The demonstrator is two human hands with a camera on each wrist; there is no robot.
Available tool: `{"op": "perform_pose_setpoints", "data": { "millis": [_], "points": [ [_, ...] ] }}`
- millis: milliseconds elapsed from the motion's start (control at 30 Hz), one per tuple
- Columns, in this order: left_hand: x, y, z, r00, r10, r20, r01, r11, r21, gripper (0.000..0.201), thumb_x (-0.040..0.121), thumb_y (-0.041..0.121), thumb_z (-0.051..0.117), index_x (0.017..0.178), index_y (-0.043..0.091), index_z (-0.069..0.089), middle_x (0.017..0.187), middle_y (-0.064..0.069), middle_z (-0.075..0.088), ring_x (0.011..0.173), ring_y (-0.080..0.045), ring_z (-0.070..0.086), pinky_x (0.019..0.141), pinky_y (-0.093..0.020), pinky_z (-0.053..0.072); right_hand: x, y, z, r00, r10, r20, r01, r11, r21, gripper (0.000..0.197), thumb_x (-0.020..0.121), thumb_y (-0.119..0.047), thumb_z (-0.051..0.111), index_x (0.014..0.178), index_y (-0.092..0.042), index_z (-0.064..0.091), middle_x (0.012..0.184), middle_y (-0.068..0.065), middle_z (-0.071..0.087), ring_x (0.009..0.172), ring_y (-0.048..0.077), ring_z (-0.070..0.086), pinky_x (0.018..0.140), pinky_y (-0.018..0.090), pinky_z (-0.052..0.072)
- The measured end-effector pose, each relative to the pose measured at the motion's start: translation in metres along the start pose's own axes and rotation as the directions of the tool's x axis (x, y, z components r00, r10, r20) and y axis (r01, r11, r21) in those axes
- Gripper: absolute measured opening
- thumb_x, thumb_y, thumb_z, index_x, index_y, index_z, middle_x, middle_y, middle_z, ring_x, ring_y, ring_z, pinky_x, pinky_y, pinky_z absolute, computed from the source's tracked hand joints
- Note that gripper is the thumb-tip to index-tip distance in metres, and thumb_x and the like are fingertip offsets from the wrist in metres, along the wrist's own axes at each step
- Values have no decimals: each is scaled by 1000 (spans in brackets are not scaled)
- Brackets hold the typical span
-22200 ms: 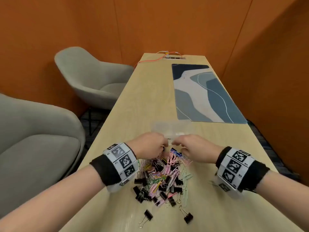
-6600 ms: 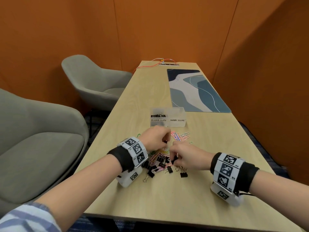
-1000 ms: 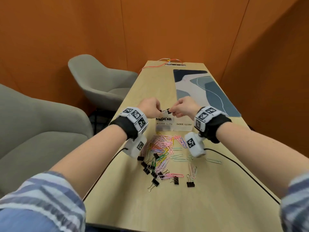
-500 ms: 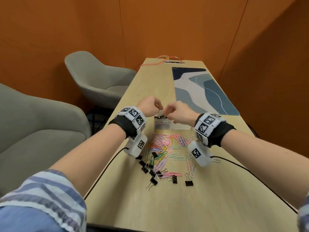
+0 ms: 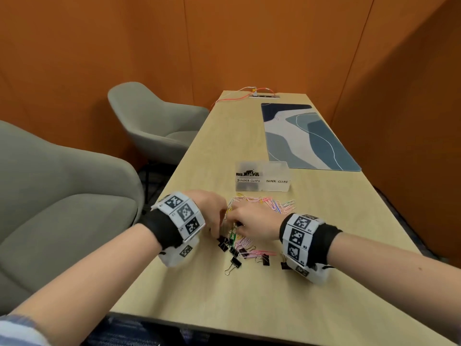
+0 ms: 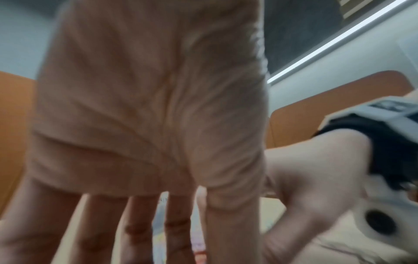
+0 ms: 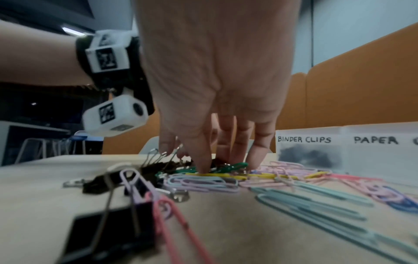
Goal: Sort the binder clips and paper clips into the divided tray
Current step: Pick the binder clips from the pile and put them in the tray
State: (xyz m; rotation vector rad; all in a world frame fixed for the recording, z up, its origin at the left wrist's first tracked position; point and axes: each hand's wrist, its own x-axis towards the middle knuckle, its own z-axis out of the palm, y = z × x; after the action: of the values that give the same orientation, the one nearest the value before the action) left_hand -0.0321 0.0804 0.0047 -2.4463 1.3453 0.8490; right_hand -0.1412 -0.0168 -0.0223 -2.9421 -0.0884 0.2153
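Fingers point(image 5: 225, 222) over clips point(image 5: 245, 243) — grip hidden

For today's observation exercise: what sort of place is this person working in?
Probably a small office meeting room: a long wooden table, grey upholstered chairs beside it, and orange panelled walls close around.

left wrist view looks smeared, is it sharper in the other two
Left wrist view: blurred throughout, the left hand fills it. Right wrist view: the tray labels read clearly, but the nearest binder clip is soft. Head view: mostly sharp, with slight blur at the hands.
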Motion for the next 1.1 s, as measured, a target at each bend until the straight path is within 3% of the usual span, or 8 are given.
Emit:
{"op": "perform_pose_setpoints", "data": {
  "millis": [133, 200, 300, 400, 533, 700, 900, 1100],
  "points": [
    [2, 6, 8, 996, 69, -64, -66, 997, 48, 36, 72, 18, 77, 106, 13, 68, 100, -7, 71, 69, -15, 58, 48, -18, 41, 0, 8, -2, 999, 31, -27, -28, 995, 100, 21, 85, -16, 58, 105, -14, 62, 98, 7, 50, 96, 23, 51, 79, 31, 39],
    [2, 7, 5, 996, 52, -66, -48, 997, 64, 39, 73, 16, 77, 109, 10, 65, 93, -6, 69, 59, -12, 54, 47, -19, 39, -4, 12, -6, 997, 64, -42, -59, 991, 120, 21, 86, -17, 59, 107, -15, 61, 95, 3, 42, 86, 17, 45, 70, 28, 29],
    [1, 7, 3, 998, 36, -60, -32, 996, 78, 39, 74, 12, 75, 110, 10, 60, 75, 3, 54, 55, -6, 46, 48, -21, 38, -11, 19, -11, 993, 100, -58, -88, 980, 181, 23, 87, -10, 52, 107, -15, 62, 95, 1, 37, 86, 16, 44, 71, 23, 28],
    [2, 5, 4, 998, 32, -59, -26, 995, 94, 39, 74, 4, 68, 111, 13, 60, 85, 2, 55, 66, -12, 52, 61, -26, 47, -16, 21, -13, 991, 132, -24, -124, 966, 227, 28, 90, -7, 40, 109, -14, 59, 97, 1, 42, 93, 16, 43, 86, 30, 37],
    [2, 2, 6, 998, 33, -59, -28, 996, 83, 39, 75, 1, 63, 111, 14, 59, 93, 1, 54, 75, -17, 54, 68, -29, 47, -23, 16, -13, 993, 99, 60, -111, 958, 265, 29, 90, -1, 32, 108, -7, 54, 98, 4, 49, 92, 18, 43, 79, 29, 35],
    [5, -1, 11, 993, 94, -70, -95, 995, -10, 39, 71, 6, 74, 108, 12, 61, 89, -1, 61, 71, -18, 58, 55, -23, 46, -23, 4, -3, 998, 28, 49, -35, 988, 149, 21, 91, -30, 50, 106, -18, 55, 97, 1, 56, 98, 22, 50, 89, 36, 41],
    [5, -3, 16, 984, 142, -109, -147, 988, -43, 35, 72, 8, 71, 106, 17, 63, 94, -14, 72, 80, -27, 69, 67, -31, 54, -13, -3, 11, 998, -58, -8, 58, 993, 98, 24, 81, -24, 61, 105, -22, 61, 110, 7, 61, 104, 26, 55, 87, 42, 47],
    [6, -8, 16, 971, 161, -178, -163, 987, 3, 25, 76, 10, 65, 100, 14, 61, 89, -6, 65, 84, -25, 66, 72, -35, 54, -13, 3, 14, 997, -47, -57, 52, 994, 97, 19, 86, -25, 57, 103, -15, 54, 106, 6, 61, 97, 25, 53, 82, 37, 45]
  ]
}}
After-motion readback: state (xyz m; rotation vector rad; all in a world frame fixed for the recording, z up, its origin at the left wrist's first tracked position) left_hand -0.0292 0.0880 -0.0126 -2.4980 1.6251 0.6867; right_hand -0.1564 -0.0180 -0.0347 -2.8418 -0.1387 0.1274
